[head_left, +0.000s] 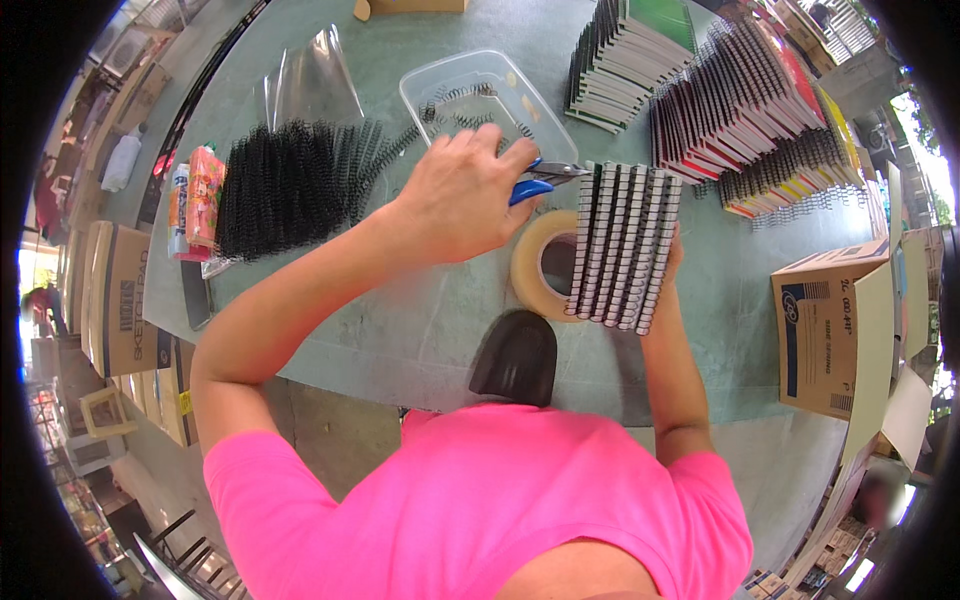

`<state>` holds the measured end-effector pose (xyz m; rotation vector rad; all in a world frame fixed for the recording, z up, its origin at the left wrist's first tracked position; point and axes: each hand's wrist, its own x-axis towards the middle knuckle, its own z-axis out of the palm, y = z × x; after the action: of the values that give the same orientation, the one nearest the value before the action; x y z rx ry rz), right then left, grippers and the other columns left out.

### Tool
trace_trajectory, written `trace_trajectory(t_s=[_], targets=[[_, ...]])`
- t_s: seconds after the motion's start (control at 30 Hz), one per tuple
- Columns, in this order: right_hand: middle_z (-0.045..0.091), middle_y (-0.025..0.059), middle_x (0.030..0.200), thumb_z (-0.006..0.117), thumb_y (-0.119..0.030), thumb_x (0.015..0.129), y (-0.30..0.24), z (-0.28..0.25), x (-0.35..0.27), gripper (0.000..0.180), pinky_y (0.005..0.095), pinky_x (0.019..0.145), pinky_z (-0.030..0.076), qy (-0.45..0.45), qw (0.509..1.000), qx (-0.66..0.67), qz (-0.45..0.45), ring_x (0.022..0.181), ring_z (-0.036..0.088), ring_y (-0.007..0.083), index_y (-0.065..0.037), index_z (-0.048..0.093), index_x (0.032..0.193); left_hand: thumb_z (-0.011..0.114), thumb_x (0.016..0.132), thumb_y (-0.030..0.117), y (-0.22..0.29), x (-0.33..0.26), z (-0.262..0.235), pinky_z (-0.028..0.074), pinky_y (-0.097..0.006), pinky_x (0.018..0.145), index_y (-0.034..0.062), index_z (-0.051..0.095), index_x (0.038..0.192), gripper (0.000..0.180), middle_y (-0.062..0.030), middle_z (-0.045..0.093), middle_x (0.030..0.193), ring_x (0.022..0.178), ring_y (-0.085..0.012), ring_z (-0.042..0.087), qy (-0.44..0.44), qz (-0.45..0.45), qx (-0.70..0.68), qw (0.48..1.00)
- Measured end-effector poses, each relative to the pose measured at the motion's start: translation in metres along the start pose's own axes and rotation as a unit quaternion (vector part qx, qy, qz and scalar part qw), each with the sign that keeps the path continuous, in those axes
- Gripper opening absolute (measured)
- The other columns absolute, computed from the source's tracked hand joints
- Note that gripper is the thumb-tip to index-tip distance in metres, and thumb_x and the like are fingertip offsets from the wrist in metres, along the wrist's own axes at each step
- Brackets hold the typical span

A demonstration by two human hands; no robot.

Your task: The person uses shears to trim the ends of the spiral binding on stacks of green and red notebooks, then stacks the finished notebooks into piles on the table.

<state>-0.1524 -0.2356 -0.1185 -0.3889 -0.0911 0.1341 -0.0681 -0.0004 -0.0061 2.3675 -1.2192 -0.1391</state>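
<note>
My left hand (465,195) is closed around cutting pliers with blue handles (532,191). Their metal jaws reach the upper left corner of a stack of spiral-bound notebooks (622,250). My right hand (674,258) grips that stack from its right side, the fingers mostly hidden behind it. The black coil bindings of the notebooks face up. Beneath the stack's left edge lies a wide roll of tape (526,272). Just beyond my left hand stands a clear plastic tub (410,88) with some short coil pieces in it.
Many loose black spiral coils (290,190) lie at the left, beside a clear plastic sheet (315,80) and an orange packet (205,195). Stacked notebooks (735,100) fill the far right. An open cardboard box (820,340) is at the right. A dark rounded object (518,355) sits near the front edge.
</note>
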Motion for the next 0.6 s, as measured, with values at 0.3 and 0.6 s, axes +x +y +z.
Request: trace_trajectory(t_s=[0.3, 0.6], targets=[[0.058, 0.0178, 0.107, 0.060, -0.037, 0.078, -0.004, 0.003, -0.008, 0.056, 0.0406, 0.077, 0.051, -0.072, 0.997, -0.002, 0.022, 0.091, 0.061, 0.0272, 0.004, 0.047, 0.115, 0.041, 0.089, 0.041, 0.007, 0.008, -0.012, 0.049, -0.032, 0.070, -0.0019, 0.055, 0.104, 0.047, -0.0128, 0.061, 0.085, 0.075, -0.0205, 0.061, -0.270, -0.205, -0.546, 0.766], [0.057, 0.0172, 0.108, 0.060, -0.035, 0.079, -0.006, -0.001, -0.016, 0.055, 0.0404, 0.079, 0.051, -0.074, 0.997, -0.008, 0.004, 0.093, 0.060, 0.0268, 0.003, 0.047, 0.116, 0.040, 0.090, 0.040, 0.027, 0.006, -0.004, 0.050, -0.029, 0.064, -0.0017, 0.057, 0.098, 0.046, -0.0129, 0.061, 0.082, 0.070, -0.0196, 0.062, -0.037, -0.045, -0.032, 0.998]])
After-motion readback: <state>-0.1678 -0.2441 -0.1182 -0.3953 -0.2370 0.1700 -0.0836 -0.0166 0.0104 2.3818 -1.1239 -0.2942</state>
